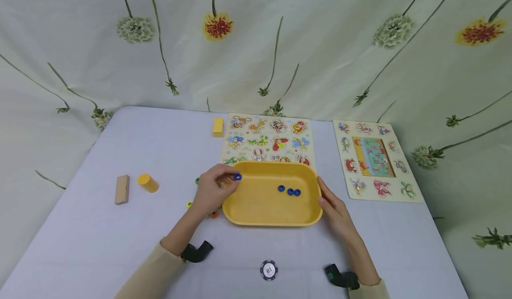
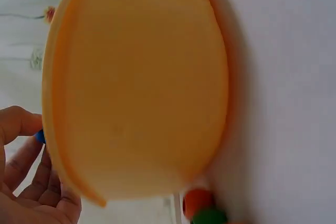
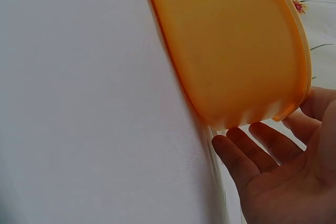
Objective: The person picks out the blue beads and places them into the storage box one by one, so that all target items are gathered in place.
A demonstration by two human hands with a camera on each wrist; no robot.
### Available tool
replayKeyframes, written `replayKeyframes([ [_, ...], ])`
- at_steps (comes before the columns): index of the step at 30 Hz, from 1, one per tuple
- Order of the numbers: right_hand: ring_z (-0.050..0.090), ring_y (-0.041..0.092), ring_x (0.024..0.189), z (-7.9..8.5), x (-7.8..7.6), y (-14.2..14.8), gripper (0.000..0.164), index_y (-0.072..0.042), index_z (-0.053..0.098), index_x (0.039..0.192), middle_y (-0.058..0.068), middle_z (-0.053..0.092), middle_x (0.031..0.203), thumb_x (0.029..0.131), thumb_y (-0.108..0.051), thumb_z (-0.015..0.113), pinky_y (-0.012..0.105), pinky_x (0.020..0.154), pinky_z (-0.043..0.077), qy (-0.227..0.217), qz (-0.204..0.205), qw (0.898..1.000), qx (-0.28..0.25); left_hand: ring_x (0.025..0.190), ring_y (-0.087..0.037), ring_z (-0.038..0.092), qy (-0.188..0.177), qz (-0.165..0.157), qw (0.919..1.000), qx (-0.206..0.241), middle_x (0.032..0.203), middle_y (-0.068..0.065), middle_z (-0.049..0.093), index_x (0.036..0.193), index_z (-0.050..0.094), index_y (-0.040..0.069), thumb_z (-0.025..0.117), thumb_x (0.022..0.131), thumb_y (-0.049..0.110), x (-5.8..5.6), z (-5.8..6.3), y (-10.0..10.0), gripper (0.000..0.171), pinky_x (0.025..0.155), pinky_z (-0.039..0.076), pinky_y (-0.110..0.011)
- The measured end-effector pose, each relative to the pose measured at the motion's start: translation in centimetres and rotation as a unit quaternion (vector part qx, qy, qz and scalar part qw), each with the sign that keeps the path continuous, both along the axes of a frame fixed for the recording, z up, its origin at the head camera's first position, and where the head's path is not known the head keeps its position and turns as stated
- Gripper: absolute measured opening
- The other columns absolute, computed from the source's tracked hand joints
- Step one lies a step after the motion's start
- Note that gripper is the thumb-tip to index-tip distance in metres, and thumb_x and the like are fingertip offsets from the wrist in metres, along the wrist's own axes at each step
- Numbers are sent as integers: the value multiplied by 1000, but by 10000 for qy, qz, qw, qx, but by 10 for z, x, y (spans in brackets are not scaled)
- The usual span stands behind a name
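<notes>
Between thumb and forefinger, my left hand (image 1: 212,192) pinches a small blue ring-shaped bead (image 1: 238,177) at the left rim of a yellow tray (image 1: 256,208). Three more blue beads (image 1: 282,188) lie inside the tray, right of its middle. My right hand (image 1: 339,217) holds the tray's right end, thumb at the rim and fingers against the outer wall, as the right wrist view shows. Partly hidden by my left hand and forearm, an orange bead (image 1: 214,214), a yellow bead (image 1: 189,204) and a green bead (image 1: 197,181) lie left of the tray.
Behind the tray lies an insect puzzle board (image 1: 267,134), with a yellow block (image 1: 218,127) beside it. A sea-animal board (image 1: 372,188) is at the right. A wooden block (image 1: 122,189) and yellow cylinder (image 1: 148,183) stand left. A poker chip (image 1: 269,270) lies in front.
</notes>
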State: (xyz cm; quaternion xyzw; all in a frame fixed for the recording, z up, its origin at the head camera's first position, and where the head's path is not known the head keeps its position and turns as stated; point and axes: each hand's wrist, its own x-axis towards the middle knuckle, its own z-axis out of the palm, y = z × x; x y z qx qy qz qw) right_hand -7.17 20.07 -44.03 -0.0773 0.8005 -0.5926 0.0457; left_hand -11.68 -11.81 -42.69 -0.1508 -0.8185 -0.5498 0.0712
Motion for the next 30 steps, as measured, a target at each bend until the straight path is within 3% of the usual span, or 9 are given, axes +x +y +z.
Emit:
replayKeyframes([
  [4, 20, 19, 133, 1, -1, -1, 47, -7, 26, 139, 6, 25, 145, 94, -9, 39, 6, 95, 24, 12, 20, 10000, 7, 73, -11, 55, -463, -372, 9974, -404, 84, 0, 61, 95, 65, 10, 70, 73, 8, -6, 2, 34, 22, 64, 49, -21],
  [10, 20, 19, 133, -1, -3, -2, 47, -8, 26, 139, 5, 25, 145, 94, -9, 39, 6, 95, 24, 46, 79, 10000, 0, 67, -8, 54, -1053, -898, 9825, -1248, 80, 3, 59, 89, 68, 14, 70, 73, 12, -18, -7, 68, 16, 59, 47, -19],
  [14, 20, 19, 133, -1, -3, -1, 47, -8, 26, 139, 7, 25, 145, 94, -9, 39, 5, 95, 24, 48, 69, 9999, 58, 67, -8, 56, -1339, -1224, 9749, -1293, 80, 2, 62, 90, 68, 9, 68, 73, 10, -28, -14, 82, 17, 60, 48, -19],
  [17, 20, 21, 133, -1, -3, -1, 47, -8, 25, 139, 8, 25, 145, 94, -10, 39, 5, 94, 24, 51, 80, 9999, 91, 65, -8, 56, -1372, -1415, 9706, -1379, 76, 3, 62, 88, 67, 8, 68, 73, 8, -34, -20, 90, 15, 59, 48, -18],
  [21, 20, 20, 133, 0, -2, -1, 47, -9, 25, 140, 6, 25, 145, 94, -10, 39, 5, 94, 23, -11, 46, 9999, 107, 64, -6, 55, -1159, -1591, 9660, -1678, 73, 3, 62, 84, 68, 8, 68, 71, 5, -38, -26, 98, 14, 59, 47, -17],
  [30, 20, 20, 133, -1, 0, 1, 47, -9, 25, 140, 5, 25, 145, 94, -11, 39, 5, 93, 24, -28, 0, 9998, 179, 66, -6, 54, -994, -1690, 9569, -2141, 76, 3, 64, 85, 69, 8, 63, 70, 0, -36, -33, 107, 19, 61, 45, -16],
])
